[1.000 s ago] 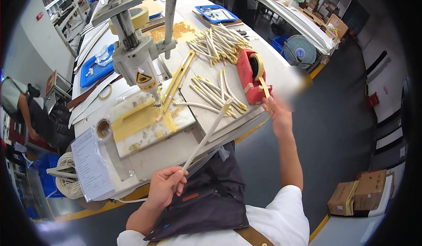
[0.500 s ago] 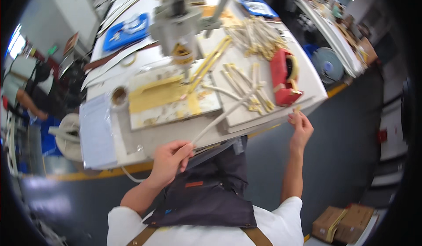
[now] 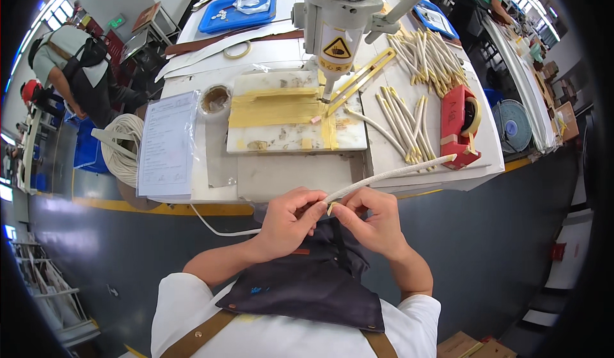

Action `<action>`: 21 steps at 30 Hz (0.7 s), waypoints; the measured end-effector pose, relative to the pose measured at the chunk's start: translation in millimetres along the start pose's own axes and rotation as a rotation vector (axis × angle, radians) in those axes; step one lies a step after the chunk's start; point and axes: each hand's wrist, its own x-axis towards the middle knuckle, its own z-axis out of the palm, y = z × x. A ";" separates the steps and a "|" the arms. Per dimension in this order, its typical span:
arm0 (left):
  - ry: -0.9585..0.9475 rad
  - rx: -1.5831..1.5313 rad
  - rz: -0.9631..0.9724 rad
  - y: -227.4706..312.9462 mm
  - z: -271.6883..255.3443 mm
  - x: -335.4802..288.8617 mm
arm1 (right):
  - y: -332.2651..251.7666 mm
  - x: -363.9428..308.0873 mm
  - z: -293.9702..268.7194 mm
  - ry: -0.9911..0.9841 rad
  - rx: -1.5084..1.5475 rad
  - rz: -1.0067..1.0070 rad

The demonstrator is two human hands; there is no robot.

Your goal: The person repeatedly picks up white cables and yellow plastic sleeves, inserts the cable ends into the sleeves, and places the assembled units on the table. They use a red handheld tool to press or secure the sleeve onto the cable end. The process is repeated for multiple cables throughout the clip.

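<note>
A long white cord runs across the front of the table, its yellow-taped end beside the red tape dispenser. My left hand is closed around this cord near the table's front edge. Close against it, my right hand pinches a small strip of yellow tape at the cord's underside. From my left hand the cord trails off left below the table edge. Several short cord pieces with yellow-taped ends lie beyond, left of the dispenser.
A press machine stands over a white slab with yellow tape. A bundle of cords lies behind. At left are a paper sheet, a tape roll and a cord coil. Other people work at both sides.
My right hand has come from the dispenser's front over to my left hand, bringing the tape strip to the cord. My left hand has moved right, and the cord's end now reaches the dispenser.
</note>
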 end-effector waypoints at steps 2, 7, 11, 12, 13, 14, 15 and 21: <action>0.007 0.022 0.019 1.6 -0.6 -1.2 | 0.8 0.8 2.8 0.019 -0.009 0.002; 0.019 0.041 0.065 -1.8 0.1 -1.9 | 3.2 1.2 4.6 0.057 -0.052 0.017; 0.035 0.063 0.101 -5.0 0.4 -2.1 | 3.1 0.2 6.6 0.085 -0.077 -0.001; 0.041 0.067 0.106 -5.5 0.5 -2.0 | 3.5 -0.1 7.1 0.093 -0.082 -0.013; 0.046 0.078 0.112 -5.2 0.6 -2.1 | 4.0 -0.5 7.8 0.101 -0.088 -0.026; 0.051 0.090 0.119 -4.7 0.6 -2.3 | 4.9 -1.6 8.9 0.111 -0.068 -0.036; 0.056 0.101 0.125 -4.4 0.7 -2.4 | 6.3 -3.2 10.4 0.121 -0.049 -0.046; 0.066 0.120 0.167 -5.8 2.3 -3.1 | 10.8 -3.5 15.6 0.174 -0.054 -0.058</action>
